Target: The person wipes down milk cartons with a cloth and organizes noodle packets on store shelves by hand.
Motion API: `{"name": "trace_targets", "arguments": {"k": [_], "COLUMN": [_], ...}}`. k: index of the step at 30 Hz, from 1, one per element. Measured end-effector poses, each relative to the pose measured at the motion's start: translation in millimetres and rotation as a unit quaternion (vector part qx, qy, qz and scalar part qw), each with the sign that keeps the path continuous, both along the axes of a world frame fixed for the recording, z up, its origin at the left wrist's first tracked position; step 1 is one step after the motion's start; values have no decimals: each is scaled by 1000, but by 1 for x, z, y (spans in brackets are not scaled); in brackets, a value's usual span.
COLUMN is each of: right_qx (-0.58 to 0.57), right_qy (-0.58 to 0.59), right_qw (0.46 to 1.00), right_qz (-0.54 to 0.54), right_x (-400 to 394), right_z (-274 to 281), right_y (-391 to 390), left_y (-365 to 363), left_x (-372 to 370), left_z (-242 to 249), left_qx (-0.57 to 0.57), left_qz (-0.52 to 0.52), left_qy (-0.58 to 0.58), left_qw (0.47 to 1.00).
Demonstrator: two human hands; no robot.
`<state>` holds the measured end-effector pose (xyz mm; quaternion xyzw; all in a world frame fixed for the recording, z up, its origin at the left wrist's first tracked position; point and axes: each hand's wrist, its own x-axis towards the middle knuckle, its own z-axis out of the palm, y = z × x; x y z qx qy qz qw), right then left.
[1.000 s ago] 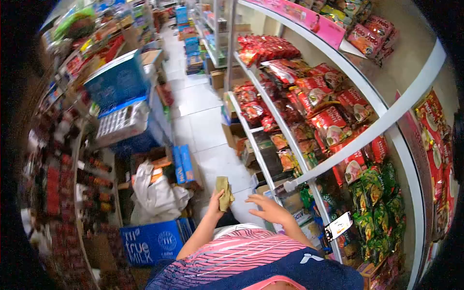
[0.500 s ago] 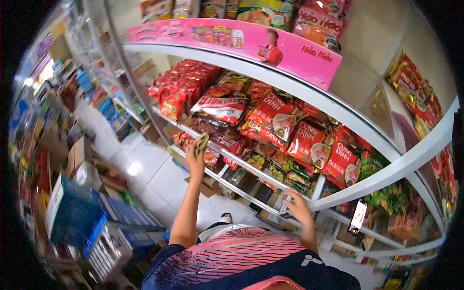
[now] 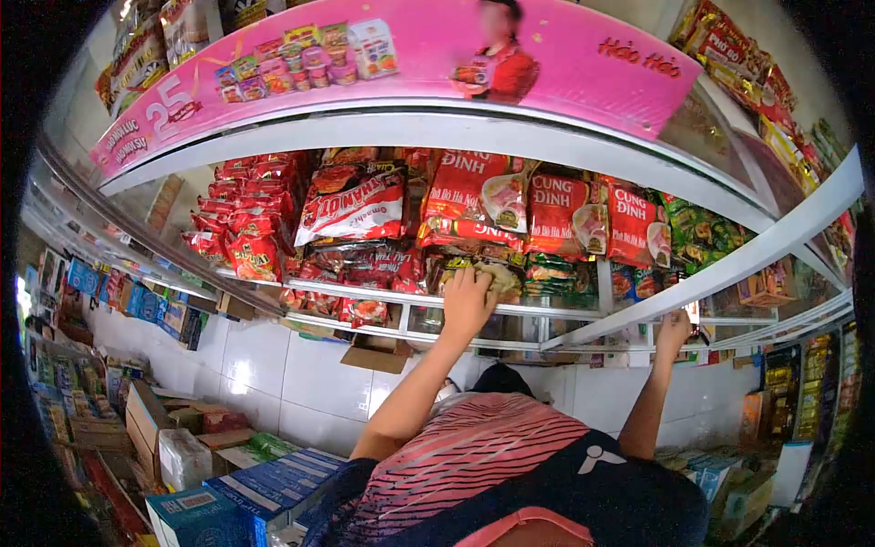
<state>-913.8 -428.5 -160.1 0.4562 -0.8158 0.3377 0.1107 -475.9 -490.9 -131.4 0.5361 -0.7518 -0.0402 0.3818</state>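
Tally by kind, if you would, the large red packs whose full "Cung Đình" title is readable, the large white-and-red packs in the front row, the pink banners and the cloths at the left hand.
Red "Cung Đình" packs: 3
White-and-red pack: 1
Pink banner: 1
Cloth at the left hand: 1
Total: 6

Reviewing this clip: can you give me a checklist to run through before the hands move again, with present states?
1. Left hand on the yellowish cloth: ok.
2. Cloth at the shelf's front rail: ok.
3. Cloth away from the packets: cannot tell, they overlap in view.
4. Right hand apart from the phone: cannot tell, they overlap in view.
5. Floor free of boxes: not ok, cardboard juts out below the shelf.
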Motion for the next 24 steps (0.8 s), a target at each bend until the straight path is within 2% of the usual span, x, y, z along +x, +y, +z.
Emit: {"name": "trace_targets", "arguments": {"k": [1,2,3,4,7,8,12,14,15,16,18,19,21,24], "right_qx": [55,57,62,78,171,169,22,-50,-80,-99,-127,-133,-129,-102], "right_qy": [122,124,130,117,-8,-33,-3,44,67,84,122,148,223,301], "right_qw": [989,989,982,980,985,985,998,995,991,988,981,978,965,948], "right_qz": [-57,-55,-126,-140,-4,14,59,75,80,83,77,69,49,33], "right_x": [-13,-12,-9,-20,-90,-86,-18,28,46,59,77,81,82,81], "right_z": [-15,-21,-25,-35,-86,-88,-72,-57,-50,-44,-37,-37,-39,-43], "right_y": [-13,-23,-35,-48,-79,-82,-77,-68,-62,-60,-56,-55,-52,-53], "left_y": [0,0,0,2,9,10,7,5,3,1,2,3,2,-3], "left_x": [12,32,53,79,158,182,190,156,131,102,50,31,22,72], "left_z": [-2,-4,-5,-4,-1,-3,-6,-8,-10,-13,-10,-4,-3,-16], "left_qx": [2,14,23,32,23,16,-28,-6,22,21,12,54,43,26], "left_qz": [0,28,58,111,252,283,348,275,248,194,64,-1,-29,7], "left_qy": [0,-3,-5,-14,-23,-18,-41,-5,-31,3,-11,-6,-6,-39], "left_qw": [1000,1000,998,993,967,959,936,961,968,981,998,999,999,999]}}
